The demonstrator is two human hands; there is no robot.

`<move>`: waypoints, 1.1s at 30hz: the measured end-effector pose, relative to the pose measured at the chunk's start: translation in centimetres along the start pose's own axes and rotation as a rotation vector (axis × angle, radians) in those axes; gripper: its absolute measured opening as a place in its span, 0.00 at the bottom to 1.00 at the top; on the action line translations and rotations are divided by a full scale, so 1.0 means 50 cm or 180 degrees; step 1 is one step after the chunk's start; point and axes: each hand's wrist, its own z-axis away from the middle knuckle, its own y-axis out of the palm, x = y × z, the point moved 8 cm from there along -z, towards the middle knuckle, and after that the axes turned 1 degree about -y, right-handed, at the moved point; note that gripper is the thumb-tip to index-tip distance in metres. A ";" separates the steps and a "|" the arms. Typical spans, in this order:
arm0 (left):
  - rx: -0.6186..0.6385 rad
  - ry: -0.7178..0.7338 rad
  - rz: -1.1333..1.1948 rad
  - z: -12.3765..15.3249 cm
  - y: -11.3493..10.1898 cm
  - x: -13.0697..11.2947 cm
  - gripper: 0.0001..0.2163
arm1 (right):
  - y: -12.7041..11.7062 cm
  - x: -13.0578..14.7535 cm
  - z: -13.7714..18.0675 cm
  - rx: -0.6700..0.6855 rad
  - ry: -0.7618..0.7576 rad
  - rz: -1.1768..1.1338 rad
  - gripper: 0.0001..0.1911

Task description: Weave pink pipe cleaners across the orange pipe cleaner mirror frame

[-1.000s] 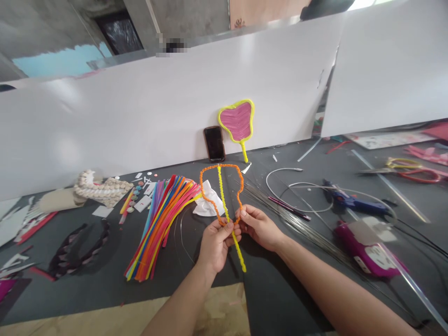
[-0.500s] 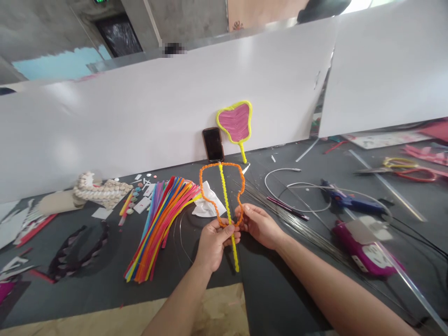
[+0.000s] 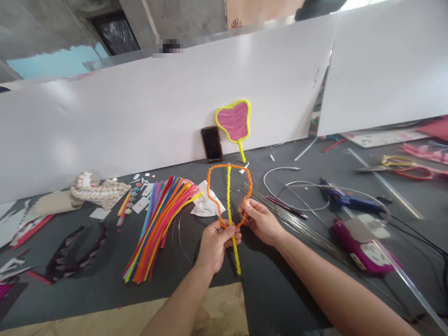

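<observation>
Over the dark table I hold up an orange pipe-cleaner frame with a yellow twisted stem down its middle. My left hand pinches the base where the orange loop meets the yellow stem. Fingers of my right hand are closed on the loop's lower right side. The stem's lower end hangs below my left hand. A finished pink paddle with a yellow rim leans on the white board behind.
A bundle of coloured pipe cleaners lies left of my hands, with crumpled white paper beside it. A phone leans on the board. Thin wires, a blue glue gun and a magenta device lie to the right. Scissors rest far right.
The orange loop has been reshaped from a pinched, waisted outline into a rounder oval and sits slightly further right. My right hand has shifted up along its right side.
</observation>
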 end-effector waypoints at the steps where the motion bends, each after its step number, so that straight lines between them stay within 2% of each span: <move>1: -0.0006 0.0002 0.0010 0.000 0.000 0.000 0.16 | 0.000 0.002 0.000 -0.0001 -0.0028 0.0036 0.15; 10: 0.0119 -0.0009 -0.0282 0.000 0.004 0.007 0.17 | -0.002 -0.001 0.001 -0.0069 0.0150 -0.0109 0.15; 18: 0.0715 0.0138 0.0002 -0.004 0.021 -0.010 0.16 | -0.003 0.005 0.004 0.0095 0.0072 0.0225 0.13; 20: 0.0676 0.0164 0.0205 -0.007 0.013 -0.025 0.17 | -0.001 0.000 0.005 0.0167 0.0123 0.0281 0.13; 24: 0.0315 0.0159 0.0497 -0.015 -0.016 -0.046 0.18 | -0.001 -0.006 0.007 0.0187 0.0166 0.0422 0.14; 30: 0.0204 0.0109 0.0310 -0.012 -0.028 -0.051 0.13 | 0.006 -0.008 0.013 0.0245 0.0214 0.0729 0.16; 33: 0.0210 0.0032 0.0218 -0.012 -0.027 -0.044 0.12 | 0.006 -0.009 0.015 0.0323 0.0394 0.0950 0.18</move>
